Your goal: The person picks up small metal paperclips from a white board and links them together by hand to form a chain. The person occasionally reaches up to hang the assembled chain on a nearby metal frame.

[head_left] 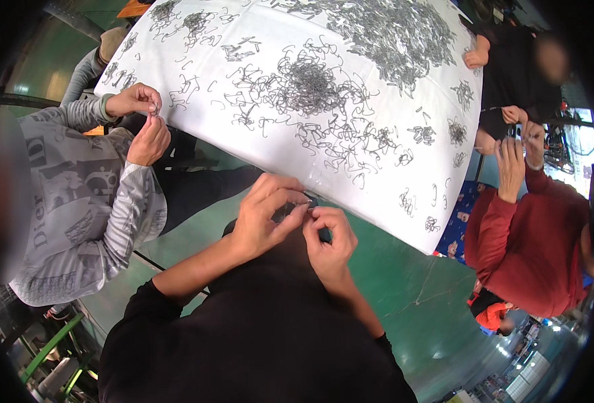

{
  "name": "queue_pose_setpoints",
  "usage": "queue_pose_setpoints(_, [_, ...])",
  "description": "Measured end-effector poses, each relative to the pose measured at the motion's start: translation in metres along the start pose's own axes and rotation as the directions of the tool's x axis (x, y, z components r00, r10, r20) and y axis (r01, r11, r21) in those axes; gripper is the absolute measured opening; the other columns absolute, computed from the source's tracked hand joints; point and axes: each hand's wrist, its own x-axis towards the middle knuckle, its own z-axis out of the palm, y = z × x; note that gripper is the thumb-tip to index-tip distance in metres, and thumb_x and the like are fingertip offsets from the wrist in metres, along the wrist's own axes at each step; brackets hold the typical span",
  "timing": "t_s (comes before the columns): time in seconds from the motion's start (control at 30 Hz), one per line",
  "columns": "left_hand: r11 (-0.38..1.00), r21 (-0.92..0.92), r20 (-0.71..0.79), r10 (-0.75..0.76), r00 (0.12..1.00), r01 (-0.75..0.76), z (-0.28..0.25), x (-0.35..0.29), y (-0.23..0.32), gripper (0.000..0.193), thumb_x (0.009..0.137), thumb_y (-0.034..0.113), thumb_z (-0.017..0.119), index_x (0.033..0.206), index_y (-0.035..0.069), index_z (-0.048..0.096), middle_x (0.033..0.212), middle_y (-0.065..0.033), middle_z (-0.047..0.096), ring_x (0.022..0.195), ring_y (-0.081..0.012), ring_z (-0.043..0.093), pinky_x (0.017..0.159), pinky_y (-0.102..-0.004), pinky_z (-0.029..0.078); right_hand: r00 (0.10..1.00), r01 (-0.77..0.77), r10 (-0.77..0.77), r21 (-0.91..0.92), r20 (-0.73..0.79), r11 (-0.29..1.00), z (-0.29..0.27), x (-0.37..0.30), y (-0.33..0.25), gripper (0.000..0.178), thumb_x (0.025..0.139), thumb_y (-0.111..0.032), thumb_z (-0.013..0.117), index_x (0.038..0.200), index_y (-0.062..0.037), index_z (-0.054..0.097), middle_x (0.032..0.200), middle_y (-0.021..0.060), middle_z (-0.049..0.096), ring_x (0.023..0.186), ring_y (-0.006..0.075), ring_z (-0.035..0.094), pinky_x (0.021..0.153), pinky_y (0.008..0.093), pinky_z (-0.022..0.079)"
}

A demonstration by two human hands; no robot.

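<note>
Metal hooks [310, 87] lie tangled in heaps on the white counter [257, 27]. Left hand [265, 211] and right hand [330, 238] pinch one small metal piece [308, 201] between closed fingers, off the counter's near edge. Risk: a slipped grip would drop it to the green floor [404, 295].

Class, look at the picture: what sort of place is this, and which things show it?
Probably a workshop for hand assembly. Heaps of small wire hooks cover a white table, seated co-workers handle them around it, and the floor is painted green.
</note>
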Motion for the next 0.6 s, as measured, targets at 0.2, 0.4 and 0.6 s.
queue_pose_setpoints(0.2, [0.999, 0.009, -0.054, -0.049, 0.997, 0.050, 0.002, 0.003, -0.007, 0.020, 0.072, -0.001, 0.074, 0.090, 0.003, 0.065, 0.098, -0.0079, 0.063, 0.083, -0.0253, 0.059, 0.069, -0.0348, 0.048, 0.998, 0.003, -0.004, 0.011, 0.069, 1.000, -0.004, 0.011, 0.005, 0.023, 0.074, 0.009, 0.074, 0.076, -0.0028, 0.054, 0.084, 0.0103, 0.065, 0.073, 0.0236, 0.066, 0.061, 0.0303, 0.052])
queue_pose_setpoints(0.4, [0.989, -0.017, -0.048, -0.145, 0.988, 0.144, 0.003, 0.002, -0.003, 0.016, 0.074, 0.000, 0.073, 0.089, 0.002, 0.067, 0.100, -0.0106, 0.065, 0.090, -0.0249, 0.062, 0.077, -0.0335, 0.050, 0.997, 0.013, -0.015, 0.019, 0.076, 1.000, -0.003, 0.014, 0.009, 0.023, 0.073, 0.009, 0.074, 0.076, -0.0029, 0.055, 0.085, 0.0106, 0.066, 0.073, 0.0236, 0.066, 0.062, 0.0303, 0.052])
queue_pose_setpoints(0.6, [0.989, -0.072, -0.040, -0.134, 0.990, 0.131, 0.008, -0.003, 0.004, 0.020, 0.072, 0.001, 0.075, 0.089, 0.003, 0.065, 0.097, -0.0082, 0.064, 0.085, -0.0252, 0.060, 0.070, -0.0338, 0.049, 0.998, 0.030, -0.029, -0.006, 0.053, 1.000, -0.006, 0.008, 0.012, 0.023, 0.071, 0.011, 0.072, 0.077, -0.0035, 0.055, 0.086, 0.0106, 0.066, 0.073, 0.0236, 0.066, 0.063, 0.0309, 0.053])
